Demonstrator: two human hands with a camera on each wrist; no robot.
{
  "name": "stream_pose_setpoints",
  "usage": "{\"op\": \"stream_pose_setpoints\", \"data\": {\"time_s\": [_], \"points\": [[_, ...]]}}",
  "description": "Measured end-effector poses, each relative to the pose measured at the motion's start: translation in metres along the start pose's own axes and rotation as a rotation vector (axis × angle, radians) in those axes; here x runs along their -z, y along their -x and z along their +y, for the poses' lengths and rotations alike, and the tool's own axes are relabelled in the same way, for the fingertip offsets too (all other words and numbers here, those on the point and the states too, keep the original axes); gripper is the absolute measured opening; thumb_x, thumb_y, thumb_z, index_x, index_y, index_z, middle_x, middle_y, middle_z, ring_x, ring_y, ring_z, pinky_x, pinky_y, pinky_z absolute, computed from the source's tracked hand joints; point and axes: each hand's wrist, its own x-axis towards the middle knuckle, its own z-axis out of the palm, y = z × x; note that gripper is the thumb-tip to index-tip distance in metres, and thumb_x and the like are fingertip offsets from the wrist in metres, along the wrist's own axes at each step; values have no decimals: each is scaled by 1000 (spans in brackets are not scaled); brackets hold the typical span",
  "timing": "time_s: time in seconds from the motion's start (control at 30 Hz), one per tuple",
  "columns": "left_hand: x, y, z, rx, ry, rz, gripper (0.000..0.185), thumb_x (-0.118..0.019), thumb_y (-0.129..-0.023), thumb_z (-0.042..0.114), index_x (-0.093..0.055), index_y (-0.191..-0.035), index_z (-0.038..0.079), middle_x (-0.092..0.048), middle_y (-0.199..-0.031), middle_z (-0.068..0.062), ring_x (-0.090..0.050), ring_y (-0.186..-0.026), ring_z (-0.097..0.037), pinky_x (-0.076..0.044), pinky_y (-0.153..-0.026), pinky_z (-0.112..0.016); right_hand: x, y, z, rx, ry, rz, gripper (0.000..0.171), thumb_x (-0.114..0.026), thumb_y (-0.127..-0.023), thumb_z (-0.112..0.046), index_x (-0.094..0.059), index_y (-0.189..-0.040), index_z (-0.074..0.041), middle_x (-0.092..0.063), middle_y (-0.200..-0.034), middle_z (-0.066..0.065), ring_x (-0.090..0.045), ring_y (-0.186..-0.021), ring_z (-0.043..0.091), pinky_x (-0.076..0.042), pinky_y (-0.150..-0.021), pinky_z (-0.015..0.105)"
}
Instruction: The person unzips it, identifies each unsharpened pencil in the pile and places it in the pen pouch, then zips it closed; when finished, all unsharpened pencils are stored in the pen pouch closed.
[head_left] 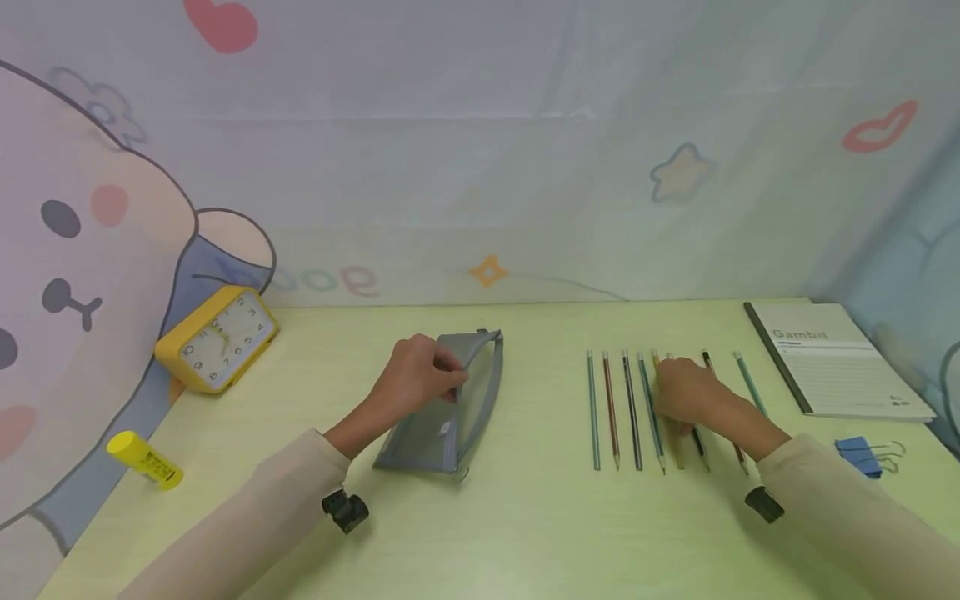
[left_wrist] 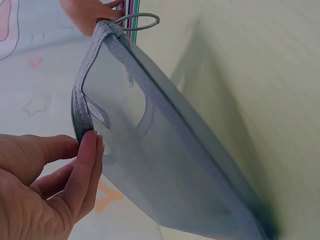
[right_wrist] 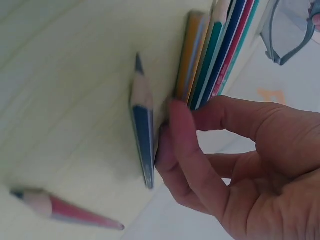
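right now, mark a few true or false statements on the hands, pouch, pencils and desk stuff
1. The left hand grips the grey pouch. True.
2. The right hand rests on the notebook. False: it is on the row of pencils.
3. The clock is yellow. True.
4. The glue stick lies right of the pencils. False: it lies at the far left.
5. A blue binder clip lies near the notebook. True.

Pencils (head_left: 632, 408) – eight; pouch (head_left: 450, 408), clock (head_left: 217, 337) – one each.
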Motion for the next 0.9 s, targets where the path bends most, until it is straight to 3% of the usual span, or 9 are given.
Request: {"op": "stream_pose_setpoints", "data": {"time_s": [0.33, 0.57, 0.63, 0.73, 0.83, 0.9], "points": [[2, 0, 0, -1, -10, 8, 16, -73, -92, 13, -79, -101, 3, -79, -92, -12, -77, -69, -16, -62, -77, -35, -6, -1, -6, 13, 21, 32, 17, -50, -82, 9, -53, -70, -3, -56, -49, 10, -60, -37, 18, -34, -39, 19], [1, 2, -4, 4, -9, 13, 15, -73, -92, 13, -80, -100, 2, -79, -90, -11, -76, -68, -16, -62, -77, -36, 7, -3, -7, -22, -51, -28, 17, -62, -91, 1, -51, -78, 1, -55, -60, 12, -66, -46, 19, -51, -52, 27], [1, 2, -5, 2, -5, 16, 15, -73, -91, 12, -80, -100, 2, -79, -90, -11, -76, -68, -16, -62, -77, -35, 15, -1, -8, -21, -91, -30, 13, -62, -93, 0, -55, -92, 11, -60, -71, 20, -68, -51, 21, -56, -61, 33], [0, 2, -5, -4, -3, 19, 14, -73, -91, 12, -80, -99, 2, -79, -91, -12, -77, -68, -17, -62, -76, -35, 27, 1, -12, 9, -169, 0, 47, -60, -95, -3, -44, -129, 26, -61, -98, 34, -71, -57, 23, -59, -72, 42], [1, 1, -4, -10, -4, 22, 14, -73, -91, 12, -80, -99, 2, -79, -90, -11, -76, -68, -17, -62, -75, -35, 36, 2, -19, 66, -336, 17, 70, -56, -97, -6, -20, -151, 20, -54, -121, 37, -73, -65, 25, -60, -80, 47], [1, 1, -4, -17, -2, 23, 14, -73, -91, 12, -80, -99, 2, -79, -90, -12, -76, -67, -17, -62, -74, -34, 39, 2, -27, 105, -488, -6, 71, -56, -98, -8, -20, -156, 12, -52, -124, 32, -72, -70, 24, -60, -79, 44]]}}
